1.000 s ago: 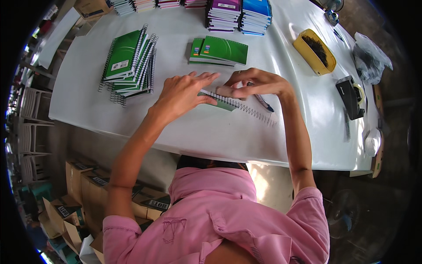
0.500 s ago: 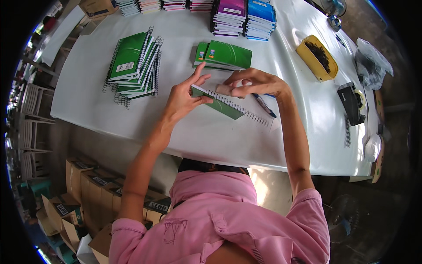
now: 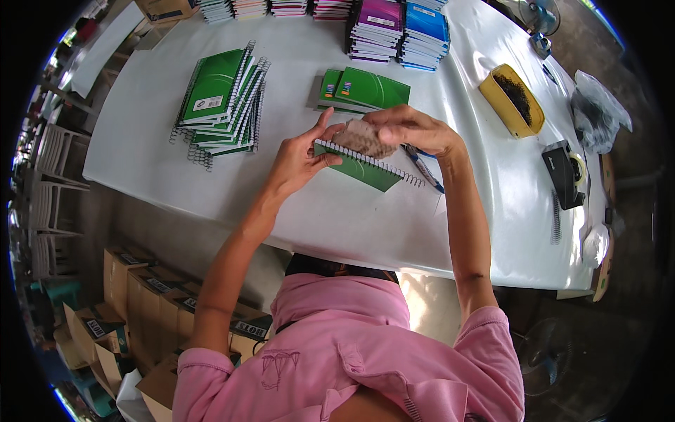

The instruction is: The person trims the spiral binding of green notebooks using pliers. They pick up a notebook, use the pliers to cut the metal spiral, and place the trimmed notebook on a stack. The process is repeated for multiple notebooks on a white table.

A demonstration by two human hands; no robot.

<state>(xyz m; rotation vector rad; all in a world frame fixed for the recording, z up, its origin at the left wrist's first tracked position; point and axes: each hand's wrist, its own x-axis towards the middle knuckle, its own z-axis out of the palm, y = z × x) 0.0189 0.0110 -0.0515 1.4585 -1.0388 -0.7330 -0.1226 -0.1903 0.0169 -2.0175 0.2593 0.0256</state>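
A green notebook [image 3: 365, 173] is held tilted above the table, its cover facing me. My left hand [image 3: 299, 158] grips its left end between thumb and fingers. Along the upper edge runs a wire spiral coil [image 3: 411, 178], its free end jutting past the notebook's right corner. My right hand [image 3: 422, 133] is closed on a crumpled brownish-grey pad [image 3: 364, 138], cloth or foam, I cannot tell which, which lies against the coil. Just beyond my hands are green notebook covers [image 3: 376, 88]. A pen [image 3: 423, 169] rests beside my right wrist.
To the left stands a stack of green notebooks [image 3: 214, 91] with coils protruding. Purple notebooks [image 3: 376, 32] and blue notebooks [image 3: 425, 35] are piled at the back. A yellow container [image 3: 503, 83] of dark pieces, a black tape dispenser [image 3: 560, 176] and a loose coil [image 3: 555, 218] lie at right.
My right hand has shifted the pad left along the notebook's edge, so more of the pad shows. Less of the coil sticks out beyond the right corner. My left hand keeps its grip.
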